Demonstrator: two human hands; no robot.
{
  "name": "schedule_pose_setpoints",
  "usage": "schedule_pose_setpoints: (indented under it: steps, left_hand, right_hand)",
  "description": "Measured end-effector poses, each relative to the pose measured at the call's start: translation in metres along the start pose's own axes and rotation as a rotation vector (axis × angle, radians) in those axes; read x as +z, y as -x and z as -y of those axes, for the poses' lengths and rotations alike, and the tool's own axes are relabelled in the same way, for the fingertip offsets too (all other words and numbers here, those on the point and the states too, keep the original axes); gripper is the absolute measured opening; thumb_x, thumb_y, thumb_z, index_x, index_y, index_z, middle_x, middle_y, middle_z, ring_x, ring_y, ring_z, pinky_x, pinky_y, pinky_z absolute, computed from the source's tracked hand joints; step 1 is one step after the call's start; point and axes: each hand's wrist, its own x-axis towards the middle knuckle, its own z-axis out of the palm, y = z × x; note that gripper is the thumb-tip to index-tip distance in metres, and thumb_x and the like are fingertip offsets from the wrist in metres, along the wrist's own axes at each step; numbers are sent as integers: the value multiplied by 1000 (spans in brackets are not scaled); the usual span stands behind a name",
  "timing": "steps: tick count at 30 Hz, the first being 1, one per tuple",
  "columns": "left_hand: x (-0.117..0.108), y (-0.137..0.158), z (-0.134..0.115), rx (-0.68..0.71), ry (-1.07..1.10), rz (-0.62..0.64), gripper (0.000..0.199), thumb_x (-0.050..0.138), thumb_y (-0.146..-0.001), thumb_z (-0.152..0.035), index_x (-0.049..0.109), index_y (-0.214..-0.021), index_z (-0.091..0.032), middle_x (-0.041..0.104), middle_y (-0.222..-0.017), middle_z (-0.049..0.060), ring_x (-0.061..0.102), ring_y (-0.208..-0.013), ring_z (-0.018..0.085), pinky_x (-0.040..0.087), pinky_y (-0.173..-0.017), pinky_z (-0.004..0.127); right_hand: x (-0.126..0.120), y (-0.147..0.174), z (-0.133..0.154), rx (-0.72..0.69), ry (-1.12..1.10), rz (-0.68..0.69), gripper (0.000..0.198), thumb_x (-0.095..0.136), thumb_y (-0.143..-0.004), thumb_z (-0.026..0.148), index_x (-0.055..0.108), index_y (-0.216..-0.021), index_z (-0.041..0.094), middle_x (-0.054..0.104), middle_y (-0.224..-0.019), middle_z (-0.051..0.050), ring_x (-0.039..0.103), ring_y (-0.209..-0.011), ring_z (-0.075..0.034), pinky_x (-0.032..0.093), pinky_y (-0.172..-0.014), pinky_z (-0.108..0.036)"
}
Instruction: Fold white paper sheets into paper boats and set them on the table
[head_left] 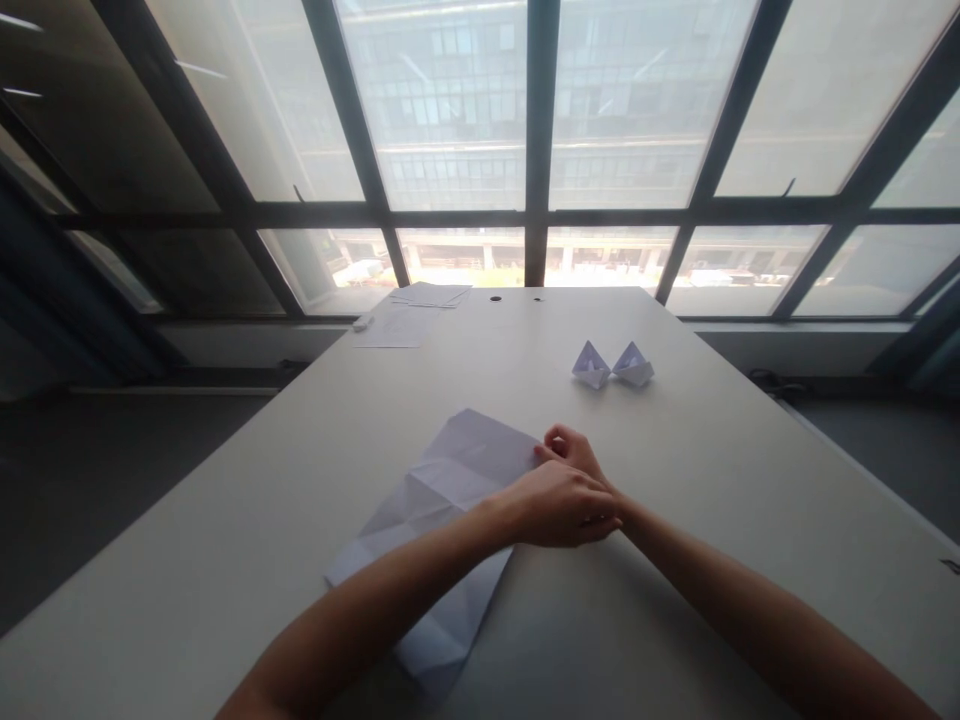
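A creased white sheet of paper (469,465) lies at an angle on the table before me, with fold lines crossing it. My right hand (574,450) is at its right corner, thumb and index finger closed in a pinch at the paper's edge. Across the sheet reaches my left arm, and my left hand (562,503) lies over my right wrist. The left fingers are bent and held together; what they hold, if anything, is hidden. Two folded white paper boats (592,370) stand side by side farther back on the right.
At the far left of the white table (712,480) lie several flat paper sheets (429,295), with a small white object (362,324) beside them. Two small holes (496,298) are near the far edge. Large framed windows rise behind the table.
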Motion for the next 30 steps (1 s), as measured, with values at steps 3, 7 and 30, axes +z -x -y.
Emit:
schedule_pose_setpoints:
  steps: [3, 7, 30]
  left_hand:
    - [-21, 2, -10, -1, 8, -30, 24, 51, -93, -28, 71, -80, -24, 69, -77, 6, 64, -74, 21, 46, -74, 30]
    - [-33, 4, -1, -129, 76, -182, 27, 44, -96, -26, 71, -92, -20, 70, -84, 7, 64, -80, 20, 47, -77, 30]
    - [7, 104, 90, -599, -460, 0, 48, 33, -100, -45, 34, -147, -35, 35, -152, 7, 26, -141, 30, 22, -112, 57]
  right_hand:
    - [-22, -8, 1, 47, -277, -119, 37, 65, -77, 54, 45, -77, 23, 44, -53, 8, 42, -46, -10, 29, -41, -21]
    - [-57, -13, -12, 75, -387, -230, 41, 71, -72, 53, 46, -79, 21, 54, -56, 5, 45, -47, -11, 33, -43, -21]
    - [-146, -8, -94, 86, -13, -401, 38, 61, -74, 43, 63, -98, 13, 59, -60, 0, 48, -51, -13, 33, -45, -23]
